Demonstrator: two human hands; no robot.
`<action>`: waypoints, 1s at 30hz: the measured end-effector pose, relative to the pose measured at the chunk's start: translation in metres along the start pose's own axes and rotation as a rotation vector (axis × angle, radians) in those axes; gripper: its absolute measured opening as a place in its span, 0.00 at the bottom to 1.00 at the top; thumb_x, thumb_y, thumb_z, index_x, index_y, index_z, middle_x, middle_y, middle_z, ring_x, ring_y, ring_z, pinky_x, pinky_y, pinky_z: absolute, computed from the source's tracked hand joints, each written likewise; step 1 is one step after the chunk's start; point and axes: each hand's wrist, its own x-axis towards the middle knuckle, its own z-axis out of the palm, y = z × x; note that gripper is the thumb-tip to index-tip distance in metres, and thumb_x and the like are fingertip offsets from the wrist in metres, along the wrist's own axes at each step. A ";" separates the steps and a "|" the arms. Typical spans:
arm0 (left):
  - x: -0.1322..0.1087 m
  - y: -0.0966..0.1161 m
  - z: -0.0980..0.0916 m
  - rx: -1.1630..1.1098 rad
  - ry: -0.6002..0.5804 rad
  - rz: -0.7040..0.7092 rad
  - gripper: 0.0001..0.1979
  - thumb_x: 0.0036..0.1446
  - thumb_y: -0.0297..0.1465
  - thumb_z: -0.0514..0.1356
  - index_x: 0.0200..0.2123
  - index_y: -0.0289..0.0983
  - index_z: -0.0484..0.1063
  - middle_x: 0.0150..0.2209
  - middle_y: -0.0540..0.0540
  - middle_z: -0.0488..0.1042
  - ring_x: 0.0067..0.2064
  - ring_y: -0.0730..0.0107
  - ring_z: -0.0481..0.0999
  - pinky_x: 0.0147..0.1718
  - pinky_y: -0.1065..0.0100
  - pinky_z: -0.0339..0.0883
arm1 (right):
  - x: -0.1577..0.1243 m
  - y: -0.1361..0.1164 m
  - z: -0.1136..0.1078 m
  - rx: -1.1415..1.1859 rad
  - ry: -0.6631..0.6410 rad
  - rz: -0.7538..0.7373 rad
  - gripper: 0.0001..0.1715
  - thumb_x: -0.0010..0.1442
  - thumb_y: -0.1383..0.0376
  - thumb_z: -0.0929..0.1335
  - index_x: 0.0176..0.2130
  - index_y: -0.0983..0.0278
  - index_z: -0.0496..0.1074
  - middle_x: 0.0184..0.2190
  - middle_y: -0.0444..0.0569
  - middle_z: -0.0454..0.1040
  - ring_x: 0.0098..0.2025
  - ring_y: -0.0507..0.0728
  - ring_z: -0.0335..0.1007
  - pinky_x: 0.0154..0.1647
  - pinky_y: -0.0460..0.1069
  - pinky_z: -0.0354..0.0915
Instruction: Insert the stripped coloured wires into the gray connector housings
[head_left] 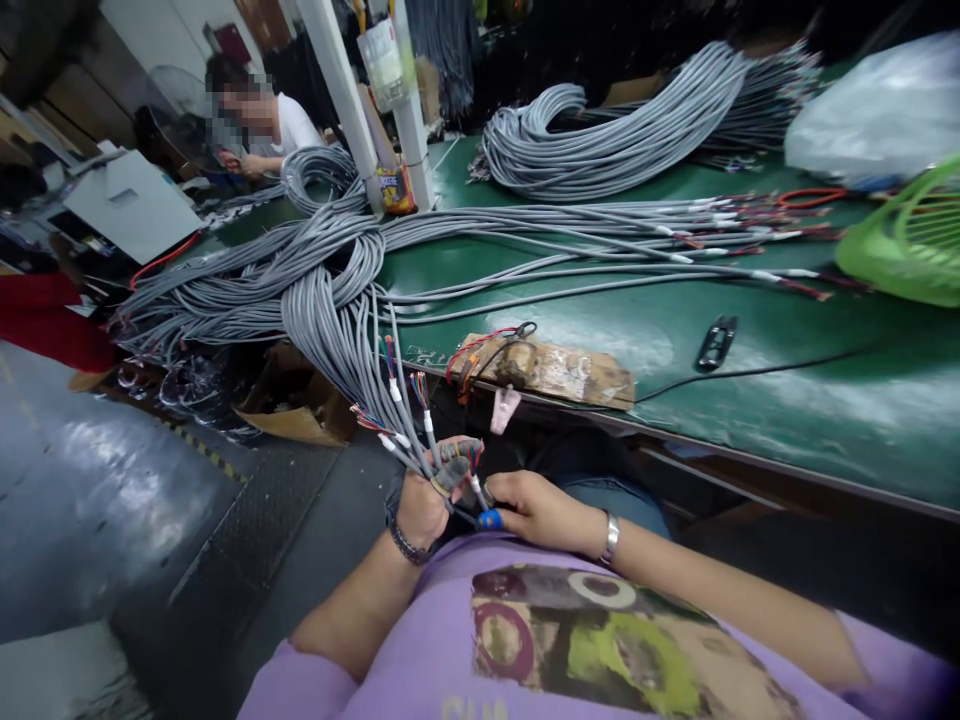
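My left hand [422, 508], with grey wrappings on its fingers, is closed around several grey cables [397, 410] near their ends. White sleeves and thin coloured wires [420, 385] fan out above this fist. My right hand [536, 510], a blue cover on its thumb, pinches one grey cable end [478, 488] with a white sleeve and bare coloured wires pointing up. Both hands are close together in front of my purple shirt. From the left fist the cables run up to a large grey bundle [322, 300] draped over the table edge.
The green table [787, 400] carries a coiled cable bundle [615, 150], a taped wooden block [547, 370], black snips [716, 342], a green basket [900, 240] and a plastic bag [877, 110]. A cardboard box [300, 400] sits below. Another person [289, 130] works at the back left.
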 end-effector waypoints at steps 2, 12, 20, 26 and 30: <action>0.000 -0.003 -0.001 0.033 -0.048 -0.009 0.19 0.43 0.40 0.67 0.36 0.33 0.76 0.28 0.44 0.76 0.25 0.75 0.69 0.17 0.75 0.51 | -0.001 0.000 0.000 0.020 0.012 0.023 0.18 0.60 0.57 0.63 0.25 0.66 0.68 0.25 0.46 0.68 0.27 0.51 0.61 0.30 0.45 0.58; -0.004 -0.011 0.002 0.190 0.022 -0.022 0.15 0.46 0.41 0.65 0.25 0.33 0.74 0.17 0.49 0.72 0.20 0.75 0.68 0.17 0.74 0.53 | -0.004 0.003 -0.009 0.343 0.099 0.151 0.18 0.57 0.55 0.64 0.28 0.67 0.69 0.24 0.43 0.68 0.26 0.50 0.60 0.28 0.45 0.59; -0.008 -0.019 0.002 0.321 -0.093 -0.103 0.16 0.48 0.40 0.63 0.19 0.34 0.70 0.17 0.48 0.72 0.19 0.73 0.70 0.21 0.72 0.64 | 0.005 -0.018 -0.016 0.843 0.275 0.190 0.18 0.53 0.51 0.67 0.31 0.63 0.63 0.19 0.42 0.70 0.24 0.54 0.69 0.30 0.49 0.65; -0.009 -0.009 0.012 0.398 0.007 -0.116 0.11 0.40 0.33 0.69 0.24 0.34 0.71 0.17 0.51 0.72 0.18 0.73 0.70 0.18 0.73 0.63 | 0.005 -0.019 -0.018 0.744 0.397 0.265 0.21 0.48 0.50 0.70 0.27 0.64 0.65 0.20 0.42 0.69 0.23 0.51 0.65 0.25 0.46 0.63; -0.008 -0.005 0.014 0.426 -0.052 -0.139 0.10 0.39 0.32 0.68 0.21 0.34 0.71 0.17 0.50 0.72 0.18 0.72 0.71 0.18 0.73 0.64 | 0.005 -0.018 -0.020 0.595 0.445 0.278 0.20 0.46 0.52 0.72 0.23 0.66 0.67 0.20 0.42 0.67 0.23 0.49 0.62 0.24 0.45 0.59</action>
